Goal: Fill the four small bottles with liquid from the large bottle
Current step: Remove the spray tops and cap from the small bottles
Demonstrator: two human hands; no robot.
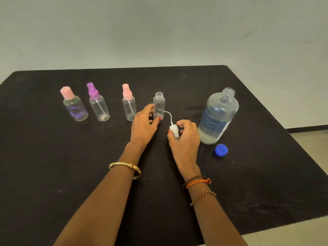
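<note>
The open small bottle [159,105] stands upright mid-worktop, the left hand [143,125] holding its base with loosely curled fingers [158,120]. At its 4 o'clock the right hand [184,137] pinches a white sprayer [174,130], whose tube curves toward the bottle. The uncapped large bottle [218,116] stands at 3 o'clock, a blue cap [221,150] beside it. Three capped bottles [99,103] line up toward 9 o'clock. Bare worktop [53,166] stretches toward the near edge.

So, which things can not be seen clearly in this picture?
- Head view: the lower left side of the open small bottle is covered by the left hand.
- The white spray top is partly hidden by the fingers of the right hand.
- The label text on the large bottle is too small to read.
- The elbows are cut off by the bottom edge.
</note>
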